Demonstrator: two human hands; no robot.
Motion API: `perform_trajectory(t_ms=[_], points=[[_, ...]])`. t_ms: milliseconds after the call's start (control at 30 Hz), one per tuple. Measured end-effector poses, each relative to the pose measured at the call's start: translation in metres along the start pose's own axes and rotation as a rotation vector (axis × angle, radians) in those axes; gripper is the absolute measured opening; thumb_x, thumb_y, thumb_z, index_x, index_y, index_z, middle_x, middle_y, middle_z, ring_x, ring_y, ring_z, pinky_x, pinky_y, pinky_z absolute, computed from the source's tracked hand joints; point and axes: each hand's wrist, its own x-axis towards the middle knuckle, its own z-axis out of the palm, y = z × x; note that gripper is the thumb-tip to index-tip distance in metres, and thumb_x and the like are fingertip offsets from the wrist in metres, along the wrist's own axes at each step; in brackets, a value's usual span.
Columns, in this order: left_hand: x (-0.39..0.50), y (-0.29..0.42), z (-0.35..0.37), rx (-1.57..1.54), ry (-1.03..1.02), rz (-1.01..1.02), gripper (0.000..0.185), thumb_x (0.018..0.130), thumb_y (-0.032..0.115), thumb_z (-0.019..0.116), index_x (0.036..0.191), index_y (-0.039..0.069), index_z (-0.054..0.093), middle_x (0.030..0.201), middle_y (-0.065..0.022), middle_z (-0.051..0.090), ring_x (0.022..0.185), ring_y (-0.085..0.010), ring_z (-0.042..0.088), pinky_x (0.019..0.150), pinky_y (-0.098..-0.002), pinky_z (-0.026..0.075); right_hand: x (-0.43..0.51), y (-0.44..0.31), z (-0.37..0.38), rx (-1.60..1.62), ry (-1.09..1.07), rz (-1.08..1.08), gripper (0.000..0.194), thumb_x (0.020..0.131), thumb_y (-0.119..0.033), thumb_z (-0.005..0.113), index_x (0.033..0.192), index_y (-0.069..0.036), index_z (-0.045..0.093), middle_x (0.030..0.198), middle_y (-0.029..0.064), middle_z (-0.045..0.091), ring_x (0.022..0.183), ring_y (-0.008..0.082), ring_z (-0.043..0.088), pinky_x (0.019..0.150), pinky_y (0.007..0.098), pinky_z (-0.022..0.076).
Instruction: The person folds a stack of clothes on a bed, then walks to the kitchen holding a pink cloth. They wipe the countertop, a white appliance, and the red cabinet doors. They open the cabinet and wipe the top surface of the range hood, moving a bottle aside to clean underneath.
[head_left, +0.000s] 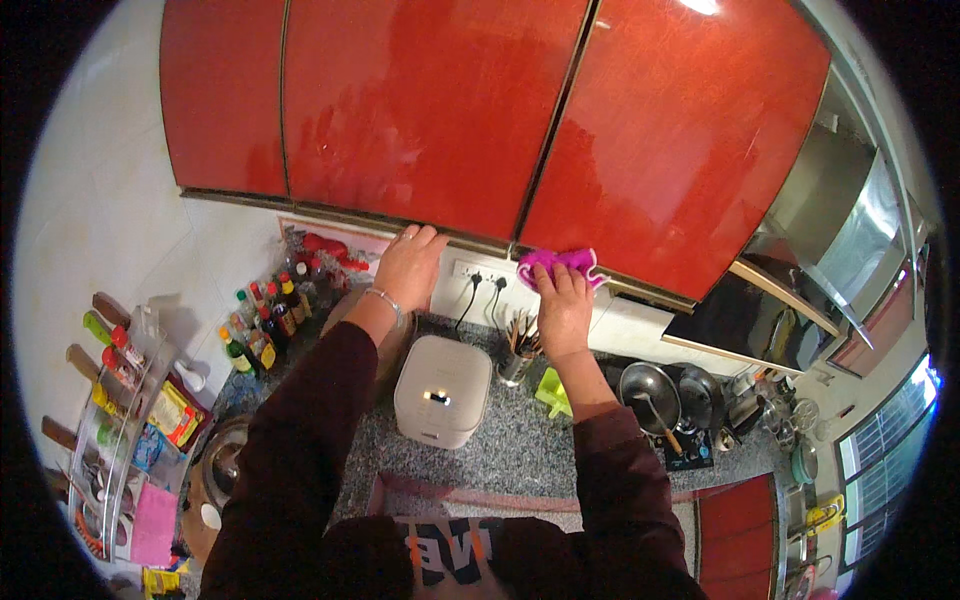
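Red glossy wall cabinet doors (420, 112) fill the upper part of the view. My left hand (409, 266) rests its fingertips on the dark lower edge of the middle door; a bracelet is on its wrist. Farther right, my right hand (564, 307) presses a magenta cloth with a white border (562, 264) against the bottom edge of the right door. Below and between my arms, a white rice cooker (442, 386) stands on the speckled granite counter (517, 450). Two black plugs sit in a wall socket strip (480, 270) behind it.
Sauce bottles (274, 322) stand at the left, near a wall rack (112, 450) with knives and seasonings. A metal utensil holder (514, 369) and green container (553, 391) are behind the counter's middle. A wok (649, 394) lies at the right, below the range hood (772, 300).
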Motion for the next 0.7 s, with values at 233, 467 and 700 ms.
perform_trajectory(t_ms=[233, 467, 700], points=[[0.008, 0.007, 0.000, 0.074, 0.042, -0.017, 0.020, 0.078, 0.008, 0.060, 0.098, 0.006, 0.061, 0.096, -0.0095, 0.057, 0.096, -0.0307, 0.055, 0.081, -0.0418, 0.049, 0.004, 0.002, 0.005, 0.042, -0.048, 0.042, 0.032, 0.083, -0.012, 0.052, 0.113, -0.009, 0.063, 0.116, 0.0141, 0.058, 0.102, 0.0320, 0.053, 0.092, 0.0468, 0.0407], [0.017, 0.000, -0.003, 0.090, -0.058, -0.045, 0.025, 0.080, 0.006, 0.055, 0.105, 0.004, 0.060, 0.097, -0.0139, 0.057, 0.096, -0.0347, 0.055, 0.085, -0.0449, 0.048, 0.010, 0.004, 0.004, 0.072, 0.049, 0.000, 0.025, 0.080, -0.011, 0.056, 0.103, -0.008, 0.064, 0.102, 0.0123, 0.060, 0.091, 0.0315, 0.055, 0.079, 0.0446, 0.0441], [0.021, -0.004, 0.003, 0.184, -0.074, 0.015, 0.017, 0.080, 0.005, 0.052, 0.095, 0.008, 0.059, 0.097, -0.0083, 0.060, 0.097, -0.0303, 0.060, 0.078, -0.0450, 0.052, 0.010, 0.012, 0.005, 0.061, -0.052, -0.028, 0.032, 0.077, -0.003, 0.057, 0.107, -0.008, 0.066, 0.102, 0.0153, 0.063, 0.089, 0.0344, 0.057, 0.079, 0.0448, 0.0472]])
